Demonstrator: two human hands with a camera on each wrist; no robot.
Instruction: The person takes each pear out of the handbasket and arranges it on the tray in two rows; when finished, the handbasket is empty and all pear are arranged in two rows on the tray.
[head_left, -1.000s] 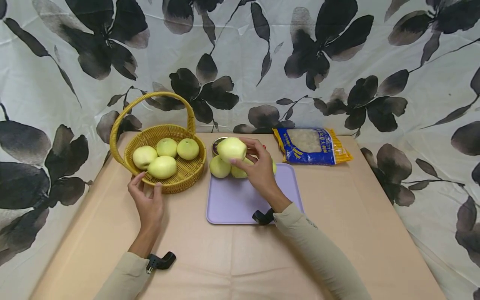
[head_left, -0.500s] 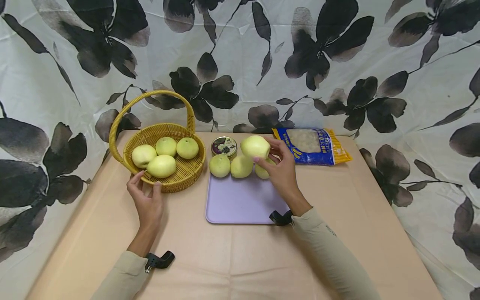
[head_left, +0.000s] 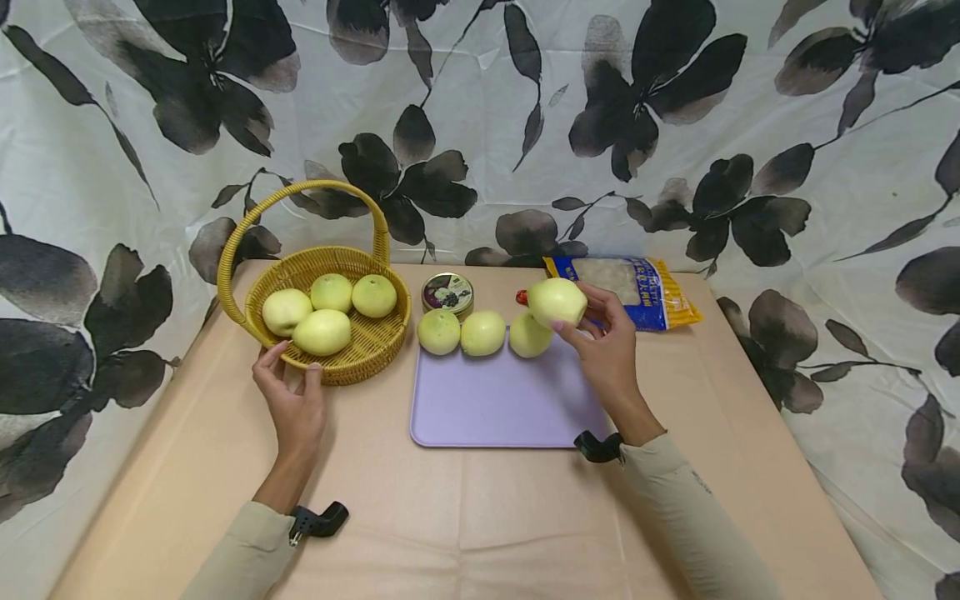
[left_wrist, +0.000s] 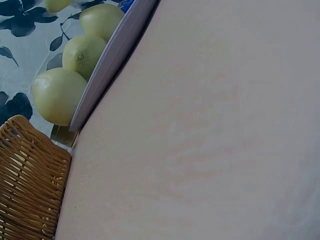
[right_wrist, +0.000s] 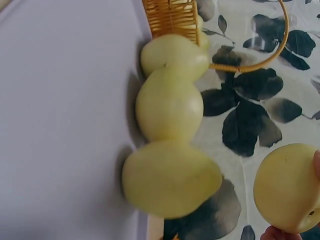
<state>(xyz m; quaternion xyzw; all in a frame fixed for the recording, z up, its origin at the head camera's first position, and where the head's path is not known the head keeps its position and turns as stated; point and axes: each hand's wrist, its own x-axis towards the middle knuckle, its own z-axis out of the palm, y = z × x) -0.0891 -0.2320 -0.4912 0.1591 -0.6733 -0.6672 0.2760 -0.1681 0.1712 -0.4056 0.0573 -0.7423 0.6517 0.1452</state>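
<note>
My right hand (head_left: pixel 611 354) holds a pale yellow-green apple (head_left: pixel 557 301) by thumb and fingers, raised above the tray's back right. In the right wrist view this apple (right_wrist: pixel 290 187) shows at the lower right with fingertips at its edge. Three apples (head_left: pixel 483 333) stand in a row along the back of the lilac tray (head_left: pixel 487 408). On the left, my left hand (head_left: pixel 294 408) holds the near side of a yellow wicker basket (head_left: pixel 360 367) between thumb and fingers. Several apples (head_left: pixel 322 333) lie inside it. The left wrist view catches the basket (left_wrist: pixel 32 185) but no hand.
Behind the tray stands a round tin (head_left: pixel 447 292) with a dark picture lid. A blue and yellow food bag (head_left: pixel 645 287) lies at the back right, partly behind my right hand. A small red object (head_left: pixel 522 297) peeks out beside the held apple. Floral cloth (head_left: pixel 525 125) hangs behind the table.
My right hand has carried the apple rightward across the row on the tray, uncovering the tin and the three apples. The left hand stays at the basket.
</note>
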